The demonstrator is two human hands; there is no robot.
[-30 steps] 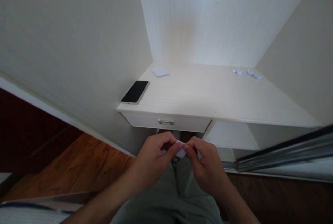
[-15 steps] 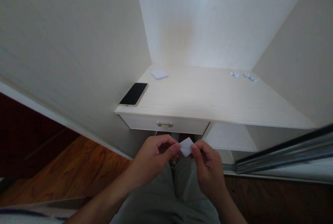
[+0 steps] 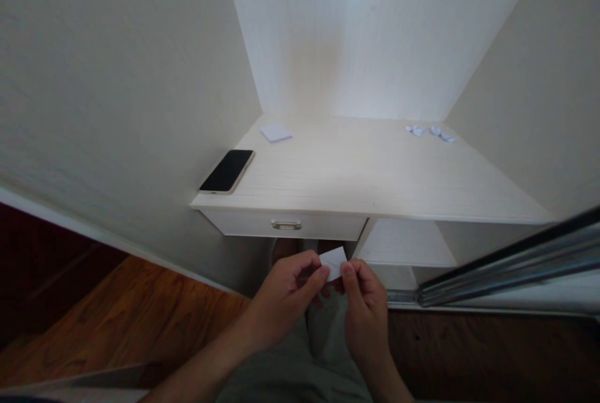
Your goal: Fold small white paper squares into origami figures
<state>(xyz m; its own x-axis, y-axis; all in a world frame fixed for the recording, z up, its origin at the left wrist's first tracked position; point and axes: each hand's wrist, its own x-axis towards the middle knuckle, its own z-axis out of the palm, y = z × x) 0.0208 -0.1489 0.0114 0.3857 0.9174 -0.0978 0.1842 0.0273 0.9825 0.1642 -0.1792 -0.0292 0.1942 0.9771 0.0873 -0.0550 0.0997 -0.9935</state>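
Note:
A small white piece of paper (image 3: 334, 262) is held up between both hands, in front of the shelf's drawer and above my lap. My left hand (image 3: 289, 287) pinches its left edge between thumb and fingers. On the other side, my right hand (image 3: 365, 297) grips the paper's right corner, thumb on top. Fingers curl behind the paper and are partly hidden. At the back left of the white shelf (image 3: 347, 169) lies a stack of white paper squares (image 3: 276, 134). Several small crumpled or folded white paper bits (image 3: 430, 132) lie at the back right.
A phone with a dark screen (image 3: 227, 171) rests at the shelf's left front corner. Below the shelf are a drawer with a metal handle (image 3: 285, 225) and an open compartment (image 3: 403, 242). A metal door track (image 3: 506, 265) runs at the right. Wooden floor (image 3: 187, 309) shows at the left.
The paper has turned between my fingers, from a diamond-like pose to a more squared one. My right hand has moved slightly left. The whole view has shifted a little.

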